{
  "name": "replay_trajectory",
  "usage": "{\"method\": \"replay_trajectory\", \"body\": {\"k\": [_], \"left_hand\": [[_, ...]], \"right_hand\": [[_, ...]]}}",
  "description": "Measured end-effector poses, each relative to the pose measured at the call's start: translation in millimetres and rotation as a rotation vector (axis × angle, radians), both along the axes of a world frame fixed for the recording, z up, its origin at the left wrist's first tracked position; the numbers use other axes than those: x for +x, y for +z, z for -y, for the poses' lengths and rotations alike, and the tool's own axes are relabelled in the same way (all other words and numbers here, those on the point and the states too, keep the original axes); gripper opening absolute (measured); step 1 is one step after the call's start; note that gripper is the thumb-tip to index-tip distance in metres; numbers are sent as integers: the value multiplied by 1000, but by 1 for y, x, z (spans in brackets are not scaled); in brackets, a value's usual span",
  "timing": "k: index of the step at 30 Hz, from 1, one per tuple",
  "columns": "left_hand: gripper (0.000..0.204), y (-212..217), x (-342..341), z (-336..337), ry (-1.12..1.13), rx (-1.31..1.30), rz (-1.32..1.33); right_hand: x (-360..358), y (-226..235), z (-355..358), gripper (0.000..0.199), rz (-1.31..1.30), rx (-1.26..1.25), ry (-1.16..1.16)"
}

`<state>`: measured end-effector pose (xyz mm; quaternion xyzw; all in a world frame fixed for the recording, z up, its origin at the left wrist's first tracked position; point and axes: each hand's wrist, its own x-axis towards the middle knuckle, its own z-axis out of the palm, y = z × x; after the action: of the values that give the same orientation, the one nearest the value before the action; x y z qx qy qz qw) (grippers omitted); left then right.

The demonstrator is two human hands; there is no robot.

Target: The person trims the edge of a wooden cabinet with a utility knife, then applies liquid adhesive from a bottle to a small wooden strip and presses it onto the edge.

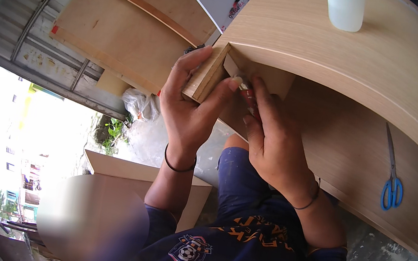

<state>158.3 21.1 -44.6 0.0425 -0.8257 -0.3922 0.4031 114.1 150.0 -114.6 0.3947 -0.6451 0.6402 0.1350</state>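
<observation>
Left hand (189,107) gripped corner of light wood-laminate cabinet (366,72), fingers wrapped over raw edge of side panel (207,74), thumb pressed on inner face. Right hand (274,139) just beside that corner, fingers pinched shut on small red-and-white object (247,92), too hidden to identify, tip touching panel edge. Blue-handled scissors (391,180) lay on cabinet face, well apart from corner. Translucent white bottle (345,8) stood on cabinet above corner. Plywood sheets (122,27) leaned beyond corner.
</observation>
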Motion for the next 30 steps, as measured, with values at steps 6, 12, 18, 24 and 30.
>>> {"method": "replay_trajectory", "body": {"k": [6, 12, 18, 24, 30], "left_hand": [[45, -2, -2, -2, 62, -34, -26], [45, 0, -1, -5, 97, -79, -25], [47, 0, 0, -3, 59, -84, -26], [47, -1, 0, -4, 82, -66, -26], [46, -3, -4, -9, 131, -46, -56]], "right_hand": [[0, 0, 2, 59, -38, 84, -90], [0, 0, -2, 56, -28, 44, -63], [-3, 1, -5, 53, 9, 17, 19], [-2, 4, -6, 54, 35, 31, 23], [-1, 5, -3, 56, -56, 86, -130]]}}
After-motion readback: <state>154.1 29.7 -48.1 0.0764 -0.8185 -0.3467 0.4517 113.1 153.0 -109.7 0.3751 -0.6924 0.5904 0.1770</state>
